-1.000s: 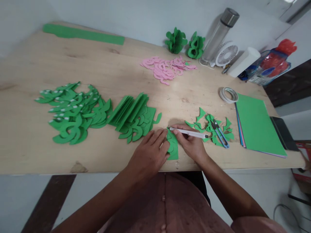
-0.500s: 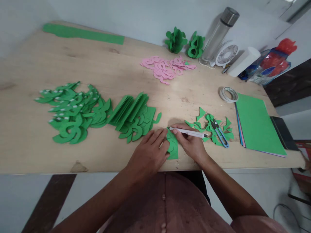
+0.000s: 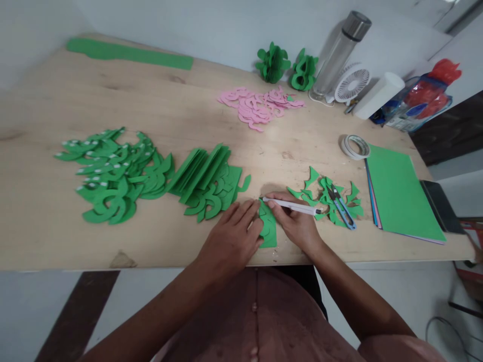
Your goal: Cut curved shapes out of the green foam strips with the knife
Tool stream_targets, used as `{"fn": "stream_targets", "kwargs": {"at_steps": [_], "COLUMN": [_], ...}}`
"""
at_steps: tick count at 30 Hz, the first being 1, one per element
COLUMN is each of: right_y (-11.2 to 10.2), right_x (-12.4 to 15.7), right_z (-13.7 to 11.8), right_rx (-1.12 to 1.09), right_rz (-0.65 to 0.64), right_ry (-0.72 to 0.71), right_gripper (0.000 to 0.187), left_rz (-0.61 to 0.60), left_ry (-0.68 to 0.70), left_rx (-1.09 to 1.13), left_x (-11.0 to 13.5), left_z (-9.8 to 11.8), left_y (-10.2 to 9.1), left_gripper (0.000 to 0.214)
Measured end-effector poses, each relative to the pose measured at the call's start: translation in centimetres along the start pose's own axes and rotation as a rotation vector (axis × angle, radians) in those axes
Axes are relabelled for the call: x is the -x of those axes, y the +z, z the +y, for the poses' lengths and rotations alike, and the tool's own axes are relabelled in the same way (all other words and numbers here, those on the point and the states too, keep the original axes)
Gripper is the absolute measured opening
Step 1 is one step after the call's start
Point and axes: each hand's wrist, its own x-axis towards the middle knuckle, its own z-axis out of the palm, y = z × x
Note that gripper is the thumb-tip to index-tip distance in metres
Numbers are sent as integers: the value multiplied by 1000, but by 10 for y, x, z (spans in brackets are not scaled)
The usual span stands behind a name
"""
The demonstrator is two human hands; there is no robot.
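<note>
The left hand (image 3: 234, 234) presses flattish on a green sheet (image 3: 269, 235), the right hand (image 3: 300, 227) grips a white pen (image 3: 296, 206) — cut green shapes (image 3: 121, 187) lie left, this sheet seemingly unfinished.

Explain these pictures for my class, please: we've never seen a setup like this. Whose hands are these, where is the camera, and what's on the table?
There is no robot here: these are a person's own bare hands. One camera, worn on the head, looks forward and down, so we see roughly what the wearer sees.

The left hand rests flat on a small green piece. The right hand holds a white pen-like tool, its tip at the piece's top edge.

On the wooden table lie green cut-outs to the left, pink cut-outs further back, and, to the right, blue-handled snips on green scraps, tape rolls and stacked coloured sheets.
</note>
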Motion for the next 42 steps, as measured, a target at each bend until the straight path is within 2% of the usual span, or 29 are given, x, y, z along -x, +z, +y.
{"fn": "stream_targets", "kwargs": {"at_steps": [42], "right_y": [1], "right_x": [0], "right_z": [3], "right_rx": [5], "right_rz": [14], "right_ry": [14], "right_gripper": [15], "left_rz": [8], "left_ry": [-8], "left_rx": [10], "left_x": [1], "left_z": [0], "left_y": [0], "left_gripper": [17]}}
